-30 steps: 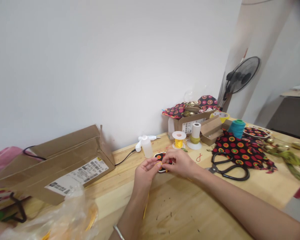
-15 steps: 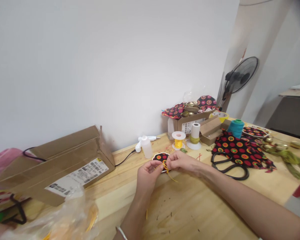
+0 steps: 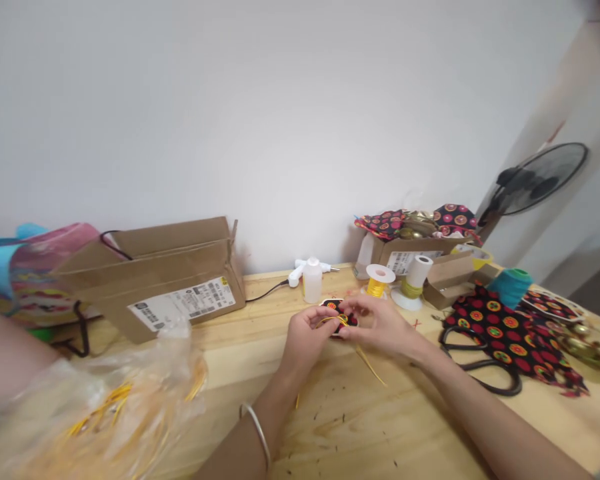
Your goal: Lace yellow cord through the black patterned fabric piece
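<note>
My left hand (image 3: 307, 333) pinches a thin yellow cord (image 3: 364, 362), looped near the fingertips. Close beside it, the curled fingers of my right hand (image 3: 377, 325) are at the same cord; its thumb touches the loop. A loose tail of cord hangs down to the right over the tabletop. Behind and between the fingers shows a small black patterned piece (image 3: 333, 305) with a pale edge and red and yellow round motifs. My fingers cover much of it, so I cannot tell how the cord is joined to it.
Behind stand a squeeze bottle (image 3: 312, 281), a yellow cord spool (image 3: 379, 283) and a white-cored spool (image 3: 414, 283). Black scissors (image 3: 500, 377) lie by patterned fabric (image 3: 500, 320) at right. A plastic bag (image 3: 145, 400) of yellow cords and a cardboard box (image 3: 180, 267) occupy the left, near another person's arm (image 3: 15, 333).
The view has swung rightward-tilted, shifting the scene. My right hand's fingers have spread a little around the cord, and the loose tail now hangs longer and straighter.
</note>
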A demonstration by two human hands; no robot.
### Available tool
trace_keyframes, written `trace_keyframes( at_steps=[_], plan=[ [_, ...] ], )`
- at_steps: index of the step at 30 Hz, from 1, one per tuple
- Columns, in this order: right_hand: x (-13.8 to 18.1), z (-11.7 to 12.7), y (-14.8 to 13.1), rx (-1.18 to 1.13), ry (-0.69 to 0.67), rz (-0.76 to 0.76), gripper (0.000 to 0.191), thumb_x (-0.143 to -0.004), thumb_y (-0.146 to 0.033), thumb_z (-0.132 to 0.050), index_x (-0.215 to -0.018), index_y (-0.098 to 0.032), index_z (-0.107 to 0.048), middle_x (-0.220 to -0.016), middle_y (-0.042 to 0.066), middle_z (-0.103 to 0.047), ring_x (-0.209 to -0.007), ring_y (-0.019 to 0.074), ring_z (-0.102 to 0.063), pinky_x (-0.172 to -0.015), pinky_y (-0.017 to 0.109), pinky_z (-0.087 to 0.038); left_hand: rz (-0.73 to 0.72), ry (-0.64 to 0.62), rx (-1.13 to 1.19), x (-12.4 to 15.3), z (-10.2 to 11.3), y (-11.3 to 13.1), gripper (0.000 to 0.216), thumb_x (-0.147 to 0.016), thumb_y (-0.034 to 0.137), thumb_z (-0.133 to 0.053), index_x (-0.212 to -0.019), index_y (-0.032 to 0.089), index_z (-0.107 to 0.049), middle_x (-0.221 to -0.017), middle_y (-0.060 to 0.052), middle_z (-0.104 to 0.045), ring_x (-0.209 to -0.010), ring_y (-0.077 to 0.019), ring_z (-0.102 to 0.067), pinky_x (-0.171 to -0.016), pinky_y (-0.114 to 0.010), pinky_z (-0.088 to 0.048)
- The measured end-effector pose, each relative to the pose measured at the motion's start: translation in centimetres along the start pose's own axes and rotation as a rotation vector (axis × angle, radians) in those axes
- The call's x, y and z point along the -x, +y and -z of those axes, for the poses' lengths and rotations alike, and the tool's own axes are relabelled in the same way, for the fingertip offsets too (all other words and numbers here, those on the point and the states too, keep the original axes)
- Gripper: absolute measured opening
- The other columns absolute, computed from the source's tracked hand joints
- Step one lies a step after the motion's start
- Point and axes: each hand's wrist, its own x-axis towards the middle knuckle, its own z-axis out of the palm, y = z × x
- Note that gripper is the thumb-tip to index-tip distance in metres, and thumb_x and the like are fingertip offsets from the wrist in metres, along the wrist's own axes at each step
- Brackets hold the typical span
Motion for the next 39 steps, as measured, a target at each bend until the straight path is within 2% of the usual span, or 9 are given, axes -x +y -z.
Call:
trace_keyframes(
  at_steps=[3, 5, 10, 15, 22, 26, 33, 39],
  plan=[
    [0.0, -0.8, 0.5, 0.165, -0.065, 0.058, 0.016, -0.07, -0.032, -0.055, -0.075, -0.019, -0.063, -0.061, 0.0, -0.058, -0.054, 0.011, -0.047, -0.05, 0.021, -0.034, -0.013, 0.007, -0.001, 0.0, 0.0, -0.1, 0.01, -0.053, 0.013, -0.064, -0.063, 0.013, -0.064, -0.063, -0.003, -0.068, -0.063, -0.0151, -0.061, -0.06, -0.023, -0.046],
    [0.0, -0.6, 0.8, 0.183, -0.086, 0.068, 0.018, -0.075, -0.028, -0.05, -0.072, -0.018, -0.065, -0.059, 0.001, -0.059, -0.052, 0.0108, -0.048, -0.048, 0.021, -0.033, -0.017, 0.011, -0.018, 0.0, 0.0, -0.1, 0.01, -0.054, 0.013, -0.064, -0.064, 0.013, -0.064, -0.064, -0.003, -0.068, -0.064, -0.0155, -0.061, -0.06, -0.023, -0.046],
    [0.0, 0.2, 0.9, 0.186, -0.064, 0.105, 0.02, -0.076, -0.027, -0.049, -0.071, -0.019, -0.066, -0.059, 0.002, -0.06, -0.054, 0.0117, -0.05, -0.05, 0.021, -0.034, -0.014, -0.021, -0.093, 0.2, 0.0, -0.1, 0.007, -0.056, 0.016, -0.063, -0.063, 0.013, -0.066, -0.064, -0.003, -0.067, -0.062, -0.0144, -0.059, -0.059, -0.022, -0.044],
    [0.0, 0.3, 1.3, 0.137, -0.001, 0.042, 0.021, -0.075, -0.029, -0.049, -0.075, -0.019, -0.067, -0.063, 0.003, -0.062, -0.055, 0.0128, -0.051, -0.049, 0.022, -0.036, 0.003, -0.05, -0.157, 0.2, 0.1, -0.1, 0.009, -0.06, 0.021, -0.062, -0.063, 0.013, -0.065, -0.054, -0.001, -0.064, -0.052, -0.0113, -0.057, -0.05, -0.018, -0.041],
    [-0.3, 0.0, 1.4, -0.122, 0.096, -0.075, 0.022, -0.072, -0.03, -0.052, -0.071, -0.014, -0.067, -0.062, 0.004, -0.062, -0.056, 0.0146, -0.052, -0.05, 0.023, -0.038, -0.001, -0.061, -0.201, -0.1, 0.2, -0.5, 0.018, -0.062, 0.025, -0.061, -0.073, 0.013, -0.068, -0.063, -0.003, -0.068, -0.061, -0.0154, -0.06, -0.055, -0.021, -0.044],
    [-0.2, -0.1, 0.8, -0.333, 0.183, -0.085, 0.017, -0.069, -0.027, -0.056, -0.063, -0.014, -0.066, -0.06, 0.002, -0.059, -0.06, 0.0133, -0.05, -0.056, 0.024, -0.038, -0.001, -0.061, -0.209, -0.1, 0.2, -0.5, 0.02, -0.063, 0.026, -0.06, -0.076, 0.013, -0.068, -0.068, -0.006, -0.07, -0.063, -0.0173, -0.062, -0.059, -0.024, -0.046],
    [0.0, -1.2, 0.3, -0.749, 0.173, -0.194, 0.01, -0.064, -0.023, -0.061, -0.059, -0.015, -0.065, -0.063, 0.0, -0.056, -0.06, 0.0098, -0.048, -0.056, 0.021, -0.037, -0.035, -0.043, -0.239, 0.2, 0.2, 0.0, 0.017, -0.062, 0.024, -0.06, -0.071, 0.013, -0.069, -0.07, -0.006, -0.07, -0.068, -0.0185, -0.061, -0.066, -0.027, -0.045],
    [-0.1, -1.6, 0.9, -0.911, 0.169, -0.336, 0.014, -0.066, -0.028, -0.061, -0.064, -0.014, -0.063, -0.052, -0.003, -0.052, -0.049, 0.0061, -0.043, -0.05, 0.019, -0.034, -0.05, -0.032, -0.225, 0.2, 0.0, 0.2, 0.015, -0.063, 0.024, -0.059, -0.07, 0.013, -0.068, -0.07, -0.005, -0.07, -0.067, -0.018, -0.062, -0.063, -0.025, -0.046]
  ],
)
